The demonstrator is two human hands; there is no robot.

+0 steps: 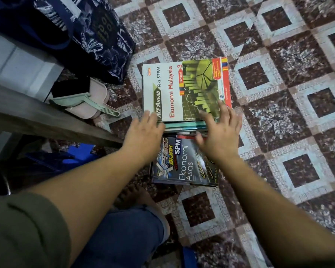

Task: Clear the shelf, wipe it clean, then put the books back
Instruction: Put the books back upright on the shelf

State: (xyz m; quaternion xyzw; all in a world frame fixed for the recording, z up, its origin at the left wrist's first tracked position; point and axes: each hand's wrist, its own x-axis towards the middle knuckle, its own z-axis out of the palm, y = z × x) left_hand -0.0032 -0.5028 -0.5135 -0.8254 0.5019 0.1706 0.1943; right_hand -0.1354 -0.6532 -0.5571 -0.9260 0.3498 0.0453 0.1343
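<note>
Two stacks of books lie on the patterned floor. The far stack is topped by a white and green "Ekonomi Malaysia" book point(184, 88). The near stack shows a dark "Ekonomi Asas" book point(182, 163) on top. My left hand point(143, 132) reaches to the near left corner of the far stack, its fingers straight and touching the stack's edge. My right hand point(219, 130) lies with spread fingers on the near right corner of the green cover. A dark wooden shelf edge point(56, 120) runs across the left.
A pink dustpan with a green hand brush point(89, 101) sits by the shelf on the left. A dark blue patterned bag point(81, 35) stands at the upper left. Something blue point(74, 157) lies under the shelf. My knee in blue denim is at the bottom.
</note>
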